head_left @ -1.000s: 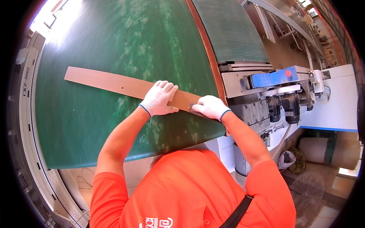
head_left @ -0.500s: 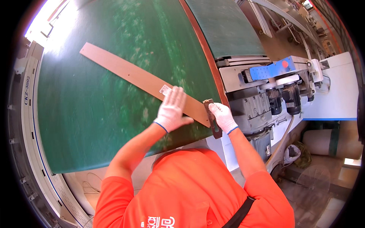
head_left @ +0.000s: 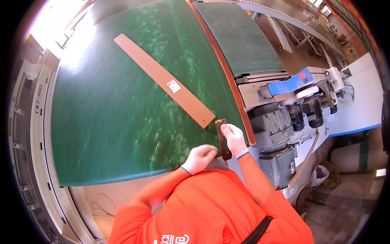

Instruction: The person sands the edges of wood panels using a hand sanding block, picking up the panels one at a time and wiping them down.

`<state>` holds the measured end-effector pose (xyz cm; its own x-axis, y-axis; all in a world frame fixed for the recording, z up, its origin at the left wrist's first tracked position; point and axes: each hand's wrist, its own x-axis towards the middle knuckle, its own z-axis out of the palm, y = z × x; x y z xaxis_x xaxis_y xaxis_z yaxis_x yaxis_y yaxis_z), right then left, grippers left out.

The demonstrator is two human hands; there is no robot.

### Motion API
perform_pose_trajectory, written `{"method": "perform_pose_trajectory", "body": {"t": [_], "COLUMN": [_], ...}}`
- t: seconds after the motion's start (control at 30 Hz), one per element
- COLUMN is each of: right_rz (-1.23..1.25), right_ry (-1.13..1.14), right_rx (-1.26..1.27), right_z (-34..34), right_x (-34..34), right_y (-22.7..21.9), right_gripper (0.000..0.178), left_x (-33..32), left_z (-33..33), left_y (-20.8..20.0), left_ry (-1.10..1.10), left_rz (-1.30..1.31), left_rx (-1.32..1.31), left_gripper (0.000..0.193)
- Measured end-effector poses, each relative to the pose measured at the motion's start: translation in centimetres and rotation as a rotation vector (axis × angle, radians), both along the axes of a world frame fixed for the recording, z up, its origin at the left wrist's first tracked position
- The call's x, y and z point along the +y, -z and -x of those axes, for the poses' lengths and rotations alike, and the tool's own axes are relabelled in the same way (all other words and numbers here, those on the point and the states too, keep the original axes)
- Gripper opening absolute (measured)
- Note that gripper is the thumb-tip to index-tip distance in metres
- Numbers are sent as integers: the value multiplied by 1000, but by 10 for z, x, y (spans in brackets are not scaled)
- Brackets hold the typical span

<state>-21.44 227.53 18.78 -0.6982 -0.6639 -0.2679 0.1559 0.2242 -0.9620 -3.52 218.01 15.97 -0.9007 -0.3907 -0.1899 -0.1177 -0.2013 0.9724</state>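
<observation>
Right hand (head_left: pixel 234 138) grip closed on dark strip (head_left: pixel 223 140); left hand (head_left: pixel 200 157) fisted, seemingly empty; long board (head_left: pixel 162 79) beside.

woodworking factory floor: wide green conveyor belt (head_left: pixel 122 122), motor-driven machinery (head_left: pixel 300 110) (edge-processing kind)

Wide green conveyor belt (head_left: pixel 101 134), long brown wooden strip (head_left: pixel 162 79) lying diagonally on it, small white label on strip

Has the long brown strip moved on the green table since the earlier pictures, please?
Yes. The brown strip has swung and slid away from the person, up the green table, free of both gloved hands.
</observation>
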Motion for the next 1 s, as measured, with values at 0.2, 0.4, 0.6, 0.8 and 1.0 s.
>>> {"method": "perform_pose_trajectory", "body": {"t": [0.2, 0.4, 0.6, 0.8, 1.0], "right_rz": [37, 150, 10, 114, 203], "right_ry": [-216, -373, -482, 97, 552], "right_rx": [-10, 461, 603, 441, -76], "right_z": [-36, -60, -66, -13, 36], "right_x": [-5, -13, -4, 0, -31], "right_y": [-47, -70, -60, 41, 47], "right_gripper": [25, 29, 35, 32, 17], "left_x": [-38, -49, -50, -59, -44], "left_z": [-7, -32, -47, -58, -66], "left_y": [-71, -83, -96, -86, -61], "left_ry": [-258, -301, -193, -418, -304], "left_rz": [-387, -91, -12, -49, -82], "left_rx": [205, 227, 6, -73, -142], "left_gripper": [38, 35, 18, 19, 30]}}
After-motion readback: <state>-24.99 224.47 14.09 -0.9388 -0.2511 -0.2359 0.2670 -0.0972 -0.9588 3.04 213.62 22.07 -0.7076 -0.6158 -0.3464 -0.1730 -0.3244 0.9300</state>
